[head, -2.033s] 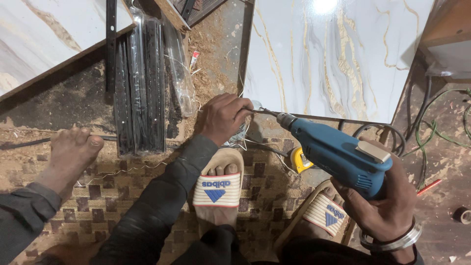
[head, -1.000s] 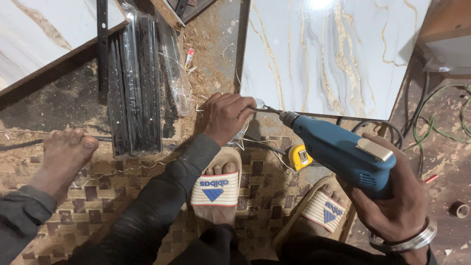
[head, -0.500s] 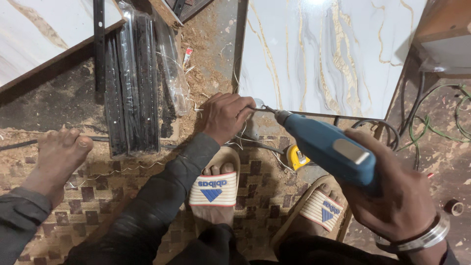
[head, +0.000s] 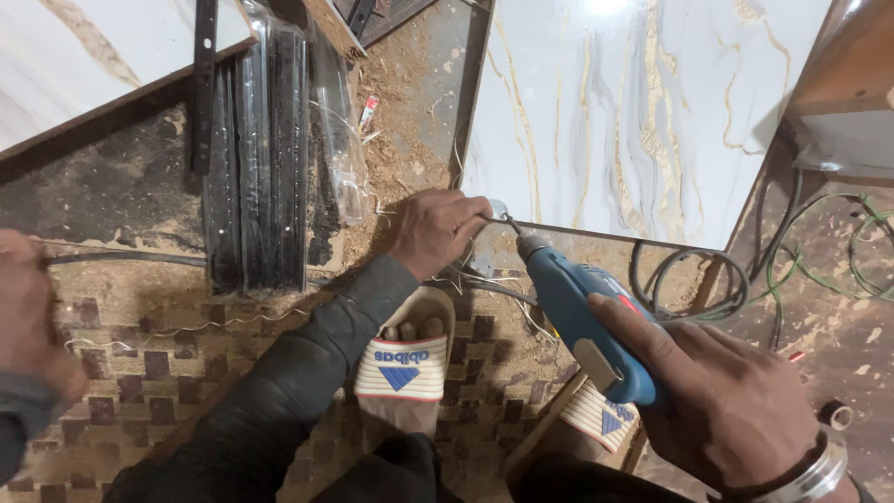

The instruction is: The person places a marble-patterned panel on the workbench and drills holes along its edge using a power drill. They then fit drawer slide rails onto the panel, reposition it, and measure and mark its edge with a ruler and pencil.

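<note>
My left hand rests on the sawdust-covered floor at the near corner of a white marble-patterned panel. Its fingertips pinch a small silver metal fitting against the panel's edge. My right hand, a metal bangle on its wrist, grips the handle of a blue electric drill. The drill bit points up and left, and its tip meets the fitting right beside my left fingertips. My feet in white striped sandals sit below the hands.
Black metal rails wrapped in clear plastic lie to the left. Dark cables and green wire coil on the right. Another person's bare foot is at the left edge. A wooden cabinet corner stands at the upper right.
The drill has swung round so its body tilts toward me and its bit has closed on the fitting. It now hides the yellow tape measure. My left hand has stayed put.
</note>
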Action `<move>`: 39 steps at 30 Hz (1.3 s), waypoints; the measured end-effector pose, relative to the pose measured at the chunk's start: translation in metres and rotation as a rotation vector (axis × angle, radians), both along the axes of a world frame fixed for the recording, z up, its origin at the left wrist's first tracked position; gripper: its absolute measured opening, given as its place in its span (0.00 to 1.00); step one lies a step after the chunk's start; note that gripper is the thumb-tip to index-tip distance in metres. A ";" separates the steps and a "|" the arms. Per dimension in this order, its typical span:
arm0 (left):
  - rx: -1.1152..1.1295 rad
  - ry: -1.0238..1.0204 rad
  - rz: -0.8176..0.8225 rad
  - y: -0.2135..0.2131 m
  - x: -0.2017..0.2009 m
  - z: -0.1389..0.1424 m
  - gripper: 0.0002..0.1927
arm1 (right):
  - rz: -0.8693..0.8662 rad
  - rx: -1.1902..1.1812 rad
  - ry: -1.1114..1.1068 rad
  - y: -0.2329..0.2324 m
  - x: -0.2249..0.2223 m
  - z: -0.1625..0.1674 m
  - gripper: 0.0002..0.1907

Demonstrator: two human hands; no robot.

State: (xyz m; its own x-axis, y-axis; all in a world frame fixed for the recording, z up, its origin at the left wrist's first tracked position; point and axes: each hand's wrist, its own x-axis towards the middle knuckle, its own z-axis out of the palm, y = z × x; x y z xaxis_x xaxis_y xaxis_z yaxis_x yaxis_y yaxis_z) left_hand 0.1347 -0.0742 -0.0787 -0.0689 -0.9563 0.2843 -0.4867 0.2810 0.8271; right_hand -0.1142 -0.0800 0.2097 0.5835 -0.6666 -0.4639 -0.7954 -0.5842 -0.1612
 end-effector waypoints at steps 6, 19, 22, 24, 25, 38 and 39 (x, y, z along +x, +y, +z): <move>-0.013 0.053 -0.006 -0.004 0.007 0.006 0.05 | -0.097 0.076 0.151 -0.003 0.009 0.001 0.43; -0.032 0.066 -0.013 -0.008 0.018 0.014 0.06 | -0.051 0.010 0.004 -0.009 0.008 0.000 0.40; -0.027 0.051 -0.014 -0.009 0.019 0.008 0.06 | -0.074 0.060 0.182 -0.011 0.009 -0.003 0.42; -0.014 0.013 -0.016 -0.010 0.018 0.003 0.05 | -0.052 0.065 0.078 -0.014 0.010 -0.003 0.42; 0.006 -0.012 -0.020 -0.011 0.016 0.001 0.04 | -0.043 0.067 0.026 -0.016 0.011 -0.002 0.43; -0.022 -0.031 -0.013 -0.021 0.020 0.007 0.05 | 0.023 0.071 0.086 -0.037 0.019 -0.007 0.45; -0.018 -0.012 -0.015 -0.020 0.020 0.008 0.05 | 0.062 0.079 0.083 -0.039 0.017 -0.006 0.48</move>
